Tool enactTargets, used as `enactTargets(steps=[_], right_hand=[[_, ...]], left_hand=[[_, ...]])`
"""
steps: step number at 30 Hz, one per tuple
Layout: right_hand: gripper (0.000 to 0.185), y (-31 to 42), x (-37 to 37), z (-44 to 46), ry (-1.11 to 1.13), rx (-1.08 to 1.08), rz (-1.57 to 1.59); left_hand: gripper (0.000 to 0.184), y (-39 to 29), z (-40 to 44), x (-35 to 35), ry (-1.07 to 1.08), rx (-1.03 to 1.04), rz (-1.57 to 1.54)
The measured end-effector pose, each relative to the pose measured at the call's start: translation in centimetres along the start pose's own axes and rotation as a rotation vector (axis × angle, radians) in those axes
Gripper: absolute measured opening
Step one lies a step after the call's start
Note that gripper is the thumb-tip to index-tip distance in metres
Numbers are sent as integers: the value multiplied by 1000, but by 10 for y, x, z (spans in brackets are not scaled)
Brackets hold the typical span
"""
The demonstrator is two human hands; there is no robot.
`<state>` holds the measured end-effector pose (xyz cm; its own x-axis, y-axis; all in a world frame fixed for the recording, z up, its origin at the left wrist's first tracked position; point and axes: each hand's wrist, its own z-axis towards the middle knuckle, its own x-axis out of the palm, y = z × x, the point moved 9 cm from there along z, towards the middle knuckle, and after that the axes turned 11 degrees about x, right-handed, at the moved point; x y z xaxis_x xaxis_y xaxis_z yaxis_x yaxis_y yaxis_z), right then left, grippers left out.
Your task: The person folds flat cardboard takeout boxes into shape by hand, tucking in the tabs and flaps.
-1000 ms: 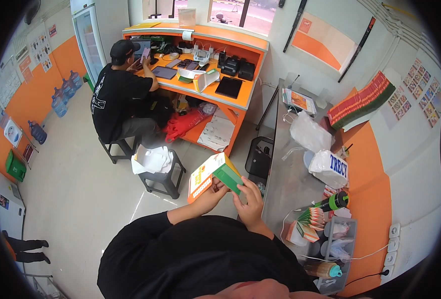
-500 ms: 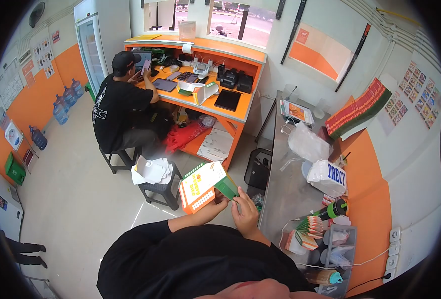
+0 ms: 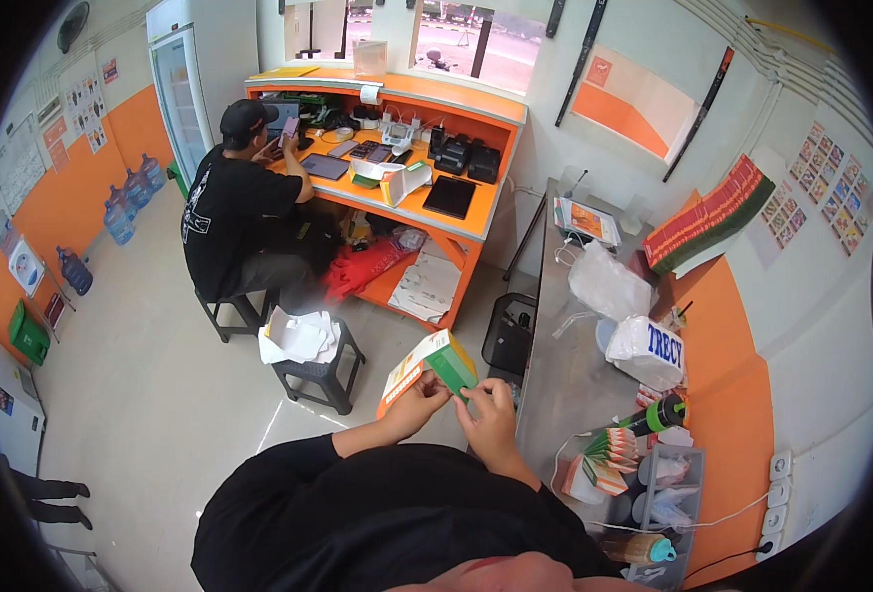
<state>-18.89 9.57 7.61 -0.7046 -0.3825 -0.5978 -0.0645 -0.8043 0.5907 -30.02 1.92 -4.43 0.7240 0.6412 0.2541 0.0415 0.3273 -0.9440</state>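
Note:
A printed food box (image 3: pixel 453 366) of thin card, white, orange and green, is held in front of my chest above the floor. Its green side faces right and its printed panel slopes down to the left. My left hand (image 3: pixel 417 407) is closed on the lower edge, with some fingertips hidden under the card. On the green side's lower corner, my right hand (image 3: pixel 488 412) pinches the card between thumb and fingers. Whether the box is fully folded I cannot tell.
A black stool (image 3: pixel 330 367) bears white papers. Beyond it, a person in black (image 3: pixel 234 212) sits at an orange counter (image 3: pixel 397 212), holding a phone. At right, a steel table (image 3: pixel 555 395) carries a stack of folded boxes (image 3: pixel 609 459), a plastic bag (image 3: pixel 611 281) and a grey organizer (image 3: pixel 688 503).
The box has tilted and turned, so its printed panel is seen more edge-on and its green side more fully. My hands have shifted slightly, both still on the card.

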Motion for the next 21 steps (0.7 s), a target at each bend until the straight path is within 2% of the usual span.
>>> enactTargets(steps=[2, 4, 8, 10, 11, 13, 14, 15, 19, 21], right_hand=[[19, -1, 5, -2, 30, -6, -44], [18, -14, 15, -4, 94, 112, 77], [14, -11, 12, -4, 68, 81, 77], [10, -32, 18, -5, 87, 217, 338], [10, -36, 19, -7, 88, 219, 338], [6, -49, 25, -8, 133, 366, 450], [6, -51, 27, -9, 133, 366, 450], [6, -59, 31, -11, 134, 442, 587], [9, -78, 49, -22, 169, 664, 934], [10, -82, 53, -26, 167, 688, 947]], left_hand=[[20, 2, -1, -2, 3, 9, 24], [20, -4, -3, -3, 23, 10, 212], [21, -11, -1, 1, 31, 40, 230], [20, -25, -1, 8, -48, -5, -7], [20, -11, 1, 6, -4, 3, 19], [19, -23, 0, 10, 34, 11, 37], [18, -28, 0, 14, 74, 21, 54], [16, -26, 3, 14, 95, 36, 130], [21, -11, -1, 11, 60, -74, 49], [19, -5, 0, 10, 58, -70, 12]])
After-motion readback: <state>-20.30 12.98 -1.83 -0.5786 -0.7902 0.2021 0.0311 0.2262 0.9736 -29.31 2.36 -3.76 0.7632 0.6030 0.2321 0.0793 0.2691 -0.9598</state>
